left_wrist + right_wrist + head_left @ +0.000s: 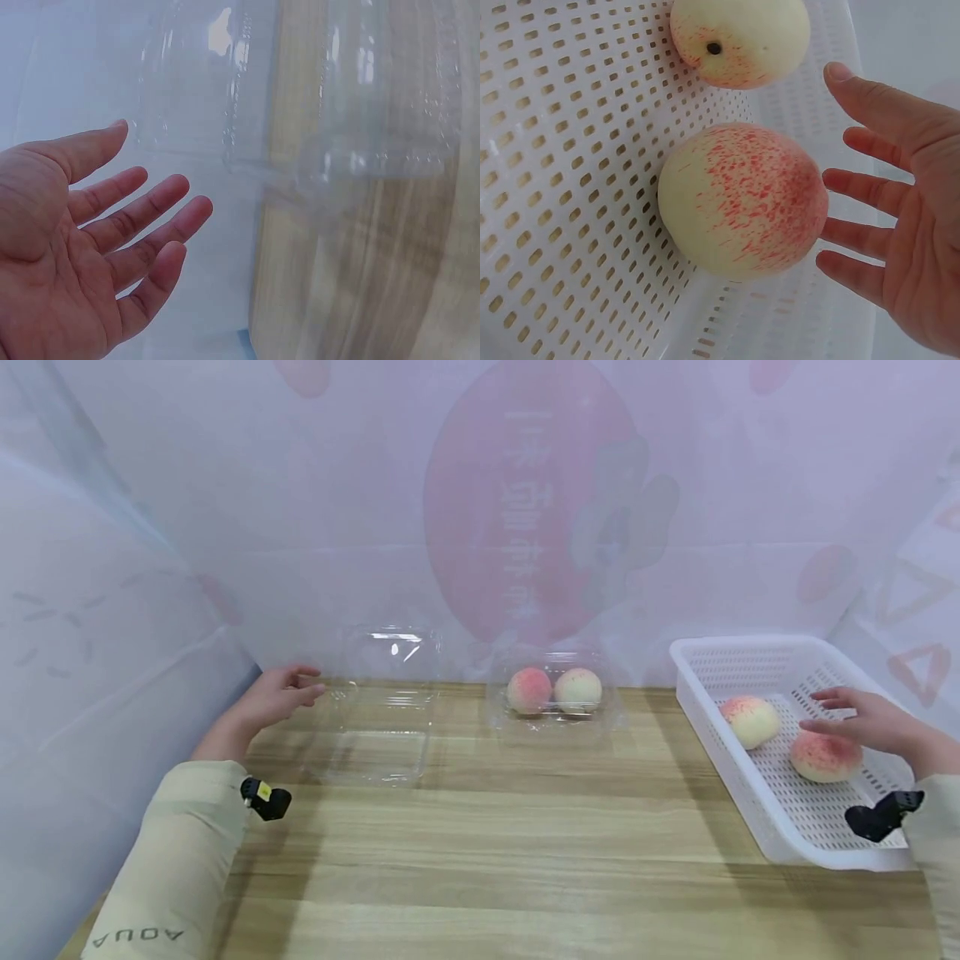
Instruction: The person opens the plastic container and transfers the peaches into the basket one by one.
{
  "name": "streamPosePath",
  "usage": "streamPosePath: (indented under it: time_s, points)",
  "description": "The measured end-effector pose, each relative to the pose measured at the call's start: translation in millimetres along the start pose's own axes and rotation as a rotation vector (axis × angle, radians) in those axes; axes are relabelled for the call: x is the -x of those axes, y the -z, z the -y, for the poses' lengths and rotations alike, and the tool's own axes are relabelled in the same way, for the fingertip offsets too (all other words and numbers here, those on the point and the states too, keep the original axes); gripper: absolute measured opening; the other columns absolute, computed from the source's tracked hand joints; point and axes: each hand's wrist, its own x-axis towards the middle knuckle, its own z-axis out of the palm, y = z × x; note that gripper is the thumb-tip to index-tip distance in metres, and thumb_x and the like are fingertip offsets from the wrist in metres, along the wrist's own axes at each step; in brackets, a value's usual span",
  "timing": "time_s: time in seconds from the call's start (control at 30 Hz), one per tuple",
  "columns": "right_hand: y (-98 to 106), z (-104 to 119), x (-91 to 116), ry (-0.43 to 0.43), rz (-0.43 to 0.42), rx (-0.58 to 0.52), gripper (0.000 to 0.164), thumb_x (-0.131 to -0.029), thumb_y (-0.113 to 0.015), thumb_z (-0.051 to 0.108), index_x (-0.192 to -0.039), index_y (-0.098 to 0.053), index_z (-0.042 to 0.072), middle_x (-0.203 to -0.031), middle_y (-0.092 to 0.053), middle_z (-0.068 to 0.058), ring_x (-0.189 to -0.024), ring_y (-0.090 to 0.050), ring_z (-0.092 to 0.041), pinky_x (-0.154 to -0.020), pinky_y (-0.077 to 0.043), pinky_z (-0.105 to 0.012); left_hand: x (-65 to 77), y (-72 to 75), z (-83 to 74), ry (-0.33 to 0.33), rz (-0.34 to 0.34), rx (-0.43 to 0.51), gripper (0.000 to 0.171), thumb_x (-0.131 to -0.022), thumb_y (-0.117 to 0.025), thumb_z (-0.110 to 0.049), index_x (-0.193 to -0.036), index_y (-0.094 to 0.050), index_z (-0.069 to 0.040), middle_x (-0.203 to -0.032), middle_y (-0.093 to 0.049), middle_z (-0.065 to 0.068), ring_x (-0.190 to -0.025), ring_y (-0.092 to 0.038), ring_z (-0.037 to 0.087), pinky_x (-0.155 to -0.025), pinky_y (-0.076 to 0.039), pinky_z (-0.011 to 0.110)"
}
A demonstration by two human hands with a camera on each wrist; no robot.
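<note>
My left hand hovers just left of an open, clear plastic clamshell box, its lid raised at the back. In the left wrist view the palm and spread fingers hold nothing. Over the white perforated basket at the right, my right hand reaches in with relaxed fingers. Beneath it lies a red-speckled peach, the fingertips right at its side in the right wrist view. A paler peach sits further left in the basket.
A second clear plastic box at the back middle contains two peaches. Behind the wooden table hangs a white printed sheet, with more sheeting along the left and right sides.
</note>
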Motion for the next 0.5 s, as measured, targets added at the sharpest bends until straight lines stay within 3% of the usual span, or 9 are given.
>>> streamPosePath:
  time_s: [0.2, 0.3, 0.5]
  points:
    - [16, 12, 1, -0.011, -0.08, -0.021, 0.08, -0.102, -0.049, 0.043, -0.145, -0.019, -0.017, -0.139, -0.023, -0.05, -0.124, -0.024, -0.067, -0.095, -0.029, -0.08, 0.6, -2.9, -22.1, -0.018, -0.016, 0.046, 0.061, -0.106, -0.045, -0.039, -0.148, -0.035, 0.003, -0.139, -0.05, 0.032, -0.124, -0.053, 0.045, -0.1, -0.048, 0.059]
    - [23, 20, 2, -0.015, -0.123, -0.091, 0.084, -0.103, -0.046, 0.045, -0.15, -0.011, -0.015, -0.144, -0.016, -0.05, -0.128, -0.02, -0.069, -0.094, -0.027, -0.082, 0.4, -6.1, -35.2, -0.026, -0.036, 0.063, 0.059, -0.105, -0.047, -0.038, -0.148, -0.037, 0.001, -0.141, -0.049, 0.029, -0.129, -0.05, 0.043, -0.103, -0.046, 0.058]
    - [34, 44, 5, -0.051, -0.126, -0.299, 0.093, -0.101, -0.041, 0.056, -0.157, 0.014, 0.006, -0.158, 0.003, -0.038, -0.135, -0.016, -0.068, -0.095, -0.03, -0.082, -4.4, -15.1, -58.3, -0.064, -0.056, 0.157, 0.055, -0.105, -0.048, -0.034, -0.148, -0.037, -0.002, -0.143, -0.05, 0.026, -0.13, -0.051, 0.041, -0.104, -0.046, 0.056]
